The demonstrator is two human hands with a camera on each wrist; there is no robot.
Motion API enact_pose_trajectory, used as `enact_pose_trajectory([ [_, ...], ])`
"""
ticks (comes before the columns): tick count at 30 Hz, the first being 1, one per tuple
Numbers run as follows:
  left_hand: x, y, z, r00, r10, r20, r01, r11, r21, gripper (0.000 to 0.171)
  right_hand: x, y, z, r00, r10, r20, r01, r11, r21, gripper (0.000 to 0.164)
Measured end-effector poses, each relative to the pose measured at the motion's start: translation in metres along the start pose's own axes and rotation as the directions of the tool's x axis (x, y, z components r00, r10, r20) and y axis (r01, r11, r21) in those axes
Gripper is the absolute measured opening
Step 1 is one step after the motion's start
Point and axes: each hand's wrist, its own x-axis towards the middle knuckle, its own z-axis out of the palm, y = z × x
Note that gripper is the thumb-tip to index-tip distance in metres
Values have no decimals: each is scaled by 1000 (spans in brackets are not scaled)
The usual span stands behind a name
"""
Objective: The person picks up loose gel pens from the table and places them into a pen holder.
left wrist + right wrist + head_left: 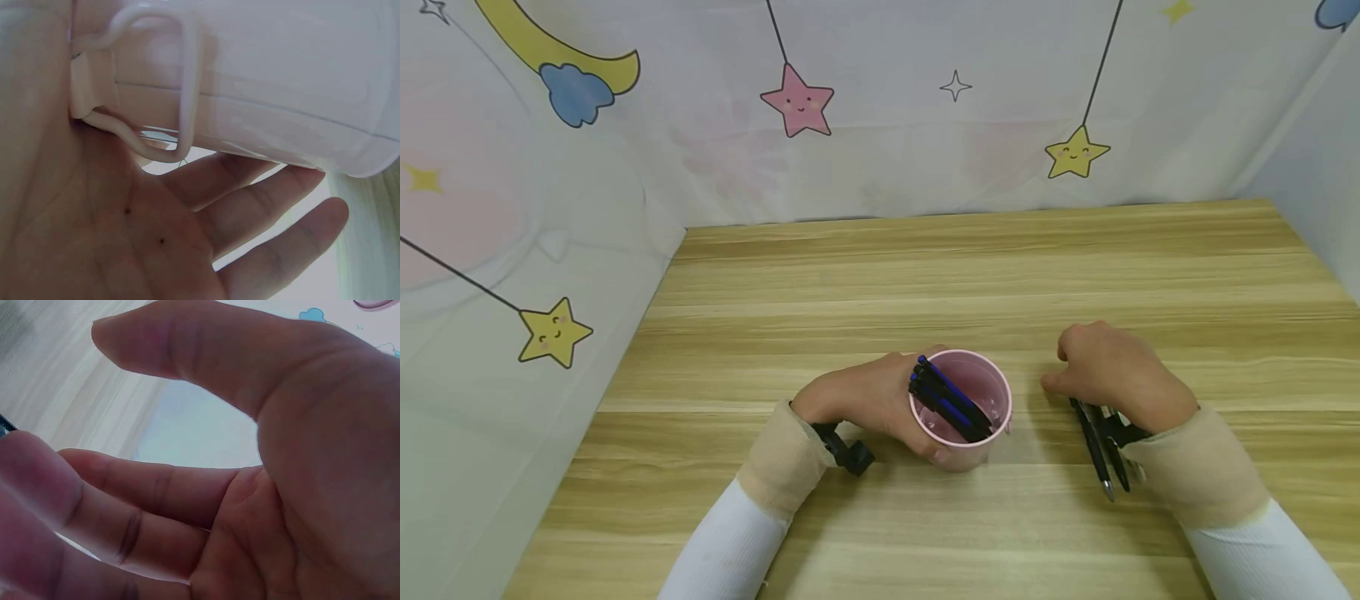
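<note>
A small pink bucket (970, 457) stands tilted a little on the table in the head view, and my left hand (880, 400) grips it from the left side. Its thumb lies on the near side, with other fingers round the far side; the left wrist view shows a wire loop handle (190, 81) near the palm. Several black and blue pens (951, 402) lean together inside the bucket. To the right, my right hand (1108, 371) hovers low with fingers loosely bent and thumb apart. Black pens (1093, 450) lie beneath it, partly hidden by hand and wrist.
The wood-grain table (850, 283) reaches back to a pale cloth backdrop (887, 158) printed with stars and a moon. More of the cloth hangs along the left and right sides. A black wrist mount (850, 457) juts from the left wrist.
</note>
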Motion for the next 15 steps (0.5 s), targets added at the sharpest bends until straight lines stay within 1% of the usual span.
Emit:
enact_pose_trajectory([
  [4,3,-15,2,1000,8,3,-8,1000,13,81,0,1,0,1000,-3,2,3,1000,1,31],
  [7,6,-27,4,1000,-2,3,2,999,40,84,0,1,0,1000,-5,6,5,1000,3,30],
  [11,6,-29,5,1000,-14,-1,15,998,65,83,0,2,1,1000,2,20,-2,1000,3,30],
  [15,6,-29,5,1000,-10,0,10,997,74,84,1,2,2,999,13,29,-13,1000,-2,31],
])
